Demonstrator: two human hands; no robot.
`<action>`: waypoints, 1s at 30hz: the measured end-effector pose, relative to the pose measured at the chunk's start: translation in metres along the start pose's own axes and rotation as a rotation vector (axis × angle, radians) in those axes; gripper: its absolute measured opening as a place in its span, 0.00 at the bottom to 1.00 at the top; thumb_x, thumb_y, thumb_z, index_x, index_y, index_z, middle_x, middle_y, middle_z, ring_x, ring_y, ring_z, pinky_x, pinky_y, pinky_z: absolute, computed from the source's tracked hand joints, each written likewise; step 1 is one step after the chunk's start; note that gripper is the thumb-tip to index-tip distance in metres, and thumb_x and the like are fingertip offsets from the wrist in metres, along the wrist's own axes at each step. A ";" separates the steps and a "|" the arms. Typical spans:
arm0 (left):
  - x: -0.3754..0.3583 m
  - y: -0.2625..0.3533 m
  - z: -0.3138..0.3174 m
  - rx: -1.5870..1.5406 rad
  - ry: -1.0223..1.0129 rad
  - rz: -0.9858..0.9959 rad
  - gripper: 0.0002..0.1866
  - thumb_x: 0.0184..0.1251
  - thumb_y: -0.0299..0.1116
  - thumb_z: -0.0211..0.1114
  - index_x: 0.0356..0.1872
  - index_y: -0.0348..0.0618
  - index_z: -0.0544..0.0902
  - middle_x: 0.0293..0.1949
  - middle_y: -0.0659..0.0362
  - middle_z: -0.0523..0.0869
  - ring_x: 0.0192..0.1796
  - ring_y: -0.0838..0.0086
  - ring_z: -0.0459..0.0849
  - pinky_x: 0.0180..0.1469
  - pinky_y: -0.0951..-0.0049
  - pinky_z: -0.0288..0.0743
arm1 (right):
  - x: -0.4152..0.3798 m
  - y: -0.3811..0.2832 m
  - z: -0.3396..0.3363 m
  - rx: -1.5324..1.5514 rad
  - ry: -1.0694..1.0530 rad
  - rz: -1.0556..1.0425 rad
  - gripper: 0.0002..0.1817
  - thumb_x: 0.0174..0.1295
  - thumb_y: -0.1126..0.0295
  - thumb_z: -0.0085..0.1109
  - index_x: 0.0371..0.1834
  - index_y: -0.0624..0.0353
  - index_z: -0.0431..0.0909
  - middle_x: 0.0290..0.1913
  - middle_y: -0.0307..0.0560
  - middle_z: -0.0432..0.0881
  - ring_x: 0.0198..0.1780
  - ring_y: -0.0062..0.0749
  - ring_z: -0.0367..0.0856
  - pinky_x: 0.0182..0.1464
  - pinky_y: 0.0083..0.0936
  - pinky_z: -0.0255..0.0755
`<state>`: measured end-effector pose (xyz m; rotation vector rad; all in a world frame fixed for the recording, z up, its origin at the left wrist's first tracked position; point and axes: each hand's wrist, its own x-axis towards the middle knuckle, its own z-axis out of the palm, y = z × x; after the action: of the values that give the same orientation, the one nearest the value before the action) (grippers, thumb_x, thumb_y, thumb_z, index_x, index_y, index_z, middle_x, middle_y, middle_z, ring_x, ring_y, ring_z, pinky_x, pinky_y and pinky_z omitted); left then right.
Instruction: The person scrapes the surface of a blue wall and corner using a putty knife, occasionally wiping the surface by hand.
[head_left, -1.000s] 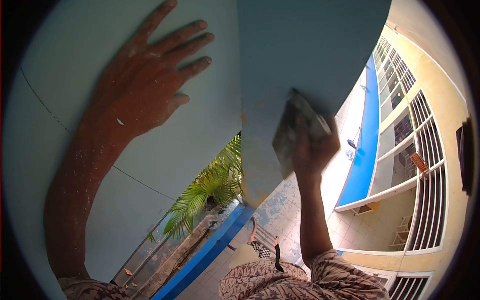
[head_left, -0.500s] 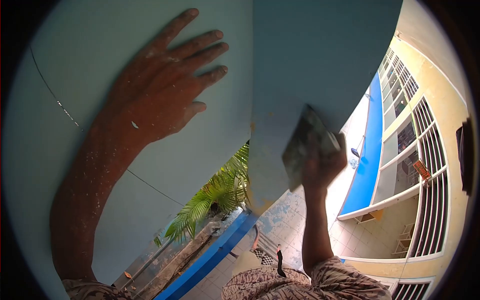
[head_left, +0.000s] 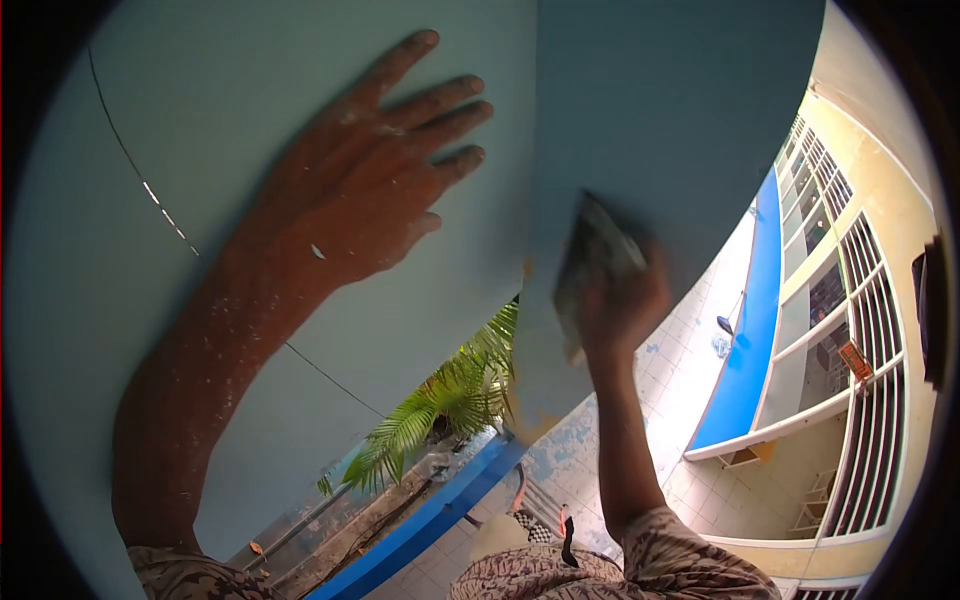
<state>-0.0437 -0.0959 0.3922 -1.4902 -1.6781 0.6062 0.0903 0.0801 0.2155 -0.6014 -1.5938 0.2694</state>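
Observation:
My left hand [head_left: 365, 185] lies flat on the pale blue-green wall [head_left: 430, 300], with its fingers spread and white specks on the skin. Round the corner, on the darker blue wall face [head_left: 670, 110], my right hand [head_left: 628, 305] presses a dark, folded sheet that looks like sandpaper [head_left: 588, 240]. Motion blurs both the sheet and the fingers holding it. Yellowish worn patches mark the lower part of the corner edge, below the sheet.
Green palm fronds [head_left: 430, 405] and a blue-edged planter [head_left: 400, 540] lie below. At right, a blue band [head_left: 740, 350] runs along a building with barred windows [head_left: 865, 290]. Pale tiles [head_left: 580, 440] cover the floor. A thin dark line crosses the left wall.
My right hand and the sheet have shifted up and left toward the corner. My left hand stays spread on the wall, while the whole view has shifted slightly.

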 end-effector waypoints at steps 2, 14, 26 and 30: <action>0.002 0.000 0.000 0.012 0.034 -0.003 0.28 0.62 0.56 0.74 0.64 0.68 0.84 0.78 0.73 0.72 0.83 0.79 0.60 0.91 0.53 0.34 | 0.006 -0.010 0.031 -0.025 -0.072 0.116 0.12 0.62 0.71 0.68 0.44 0.68 0.83 0.35 0.55 0.88 0.34 0.48 0.89 0.37 0.35 0.82; 0.000 -0.002 0.008 0.093 0.091 0.029 0.25 0.68 0.57 0.70 0.63 0.66 0.86 0.74 0.71 0.78 0.81 0.79 0.64 0.89 0.54 0.36 | -0.015 0.008 -0.003 -0.020 -0.050 0.097 0.10 0.63 0.73 0.70 0.40 0.66 0.78 0.32 0.58 0.87 0.31 0.45 0.89 0.32 0.34 0.79; -0.004 -0.001 -0.001 0.082 0.091 0.026 0.23 0.68 0.55 0.70 0.62 0.66 0.87 0.74 0.71 0.79 0.81 0.80 0.65 0.89 0.53 0.36 | -0.028 0.008 0.007 -0.016 -0.065 0.161 0.14 0.62 0.70 0.73 0.40 0.66 0.78 0.26 0.58 0.81 0.24 0.44 0.82 0.29 0.35 0.74; 0.002 -0.016 -0.030 -0.074 -0.029 0.231 0.26 0.78 0.52 0.60 0.68 0.51 0.81 0.77 0.59 0.75 0.83 0.69 0.63 0.87 0.44 0.43 | -0.040 0.009 0.011 0.050 0.038 0.115 0.12 0.63 0.71 0.70 0.38 0.64 0.76 0.28 0.61 0.81 0.27 0.60 0.83 0.29 0.42 0.75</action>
<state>-0.0293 -0.1019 0.4219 -1.7518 -1.5765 0.6974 0.0818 0.0681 0.1751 -0.6567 -1.5140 0.3803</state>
